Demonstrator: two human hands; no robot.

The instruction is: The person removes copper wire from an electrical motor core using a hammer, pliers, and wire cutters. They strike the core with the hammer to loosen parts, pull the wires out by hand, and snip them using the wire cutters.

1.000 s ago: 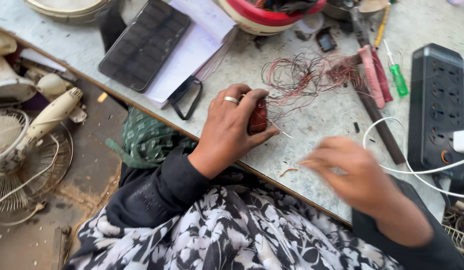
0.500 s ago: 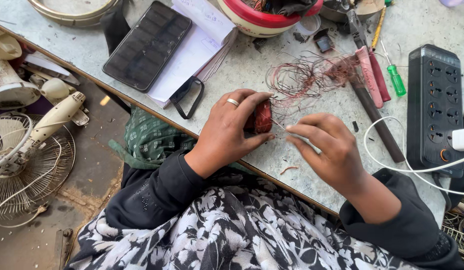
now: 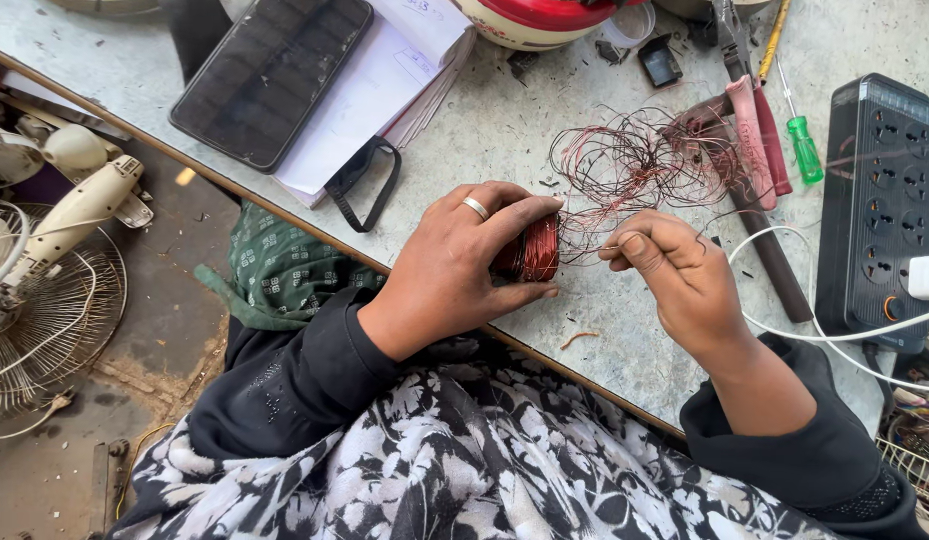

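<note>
You held a coil of copper wire (image 3: 533,250) at the bench's near edge.

Your left hand (image 3: 453,268) gripped the coil on the bench (image 3: 545,100); at its 3 o'clock, your right hand (image 3: 680,275) pinched a thin wire strand between closed fingertips. A loose wire tangle (image 3: 630,160) lay at 1 o'clock, a power strip (image 3: 875,200) farther right.

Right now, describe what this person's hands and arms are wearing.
Both arms are in long black sleeves reaching the wrists. The left sleeve shows tiny sparkly dots; the right sleeve ends in a textured cuff. The left hand wears a silver ring; the right hand is bare.
</note>
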